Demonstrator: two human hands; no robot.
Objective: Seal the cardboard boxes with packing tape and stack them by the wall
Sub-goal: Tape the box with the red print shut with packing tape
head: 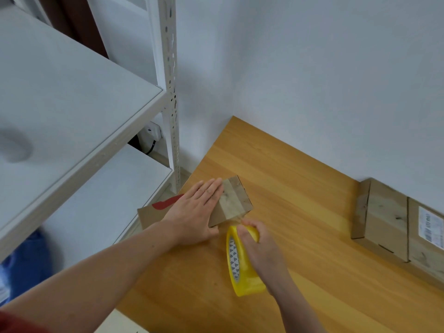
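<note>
While left hand (197, 212) lies flat on small box (231, 200) at 9 o'clock edge of table (300, 183) | right hand (262, 251) grips tape roll (240, 270), box's 5 o'clock | taped boxes (384, 219) wallside, 3 o'clock

Fig.: room corner, head view. White wall (312, 68), plain, runs beyond & to the right of the right grip (262, 255). Wooden bench (300, 188), light grain, butts against it. Left of the left grip (194, 212): white metal shelving (96, 162) w/ slotted upright (171, 92), upper shelf board (72, 92) & lower shelf board (108, 200), both pale grey-white. Btwn the boards, at the wall: white socket (153, 132) w/ black cable. Far top left, beyond the shelving: dark brown strip (79, 20), nature unclear. Blurred blue shape (28, 255) under the upper board's near edge. Light soft, even; faint shadow beside the upright.
</note>
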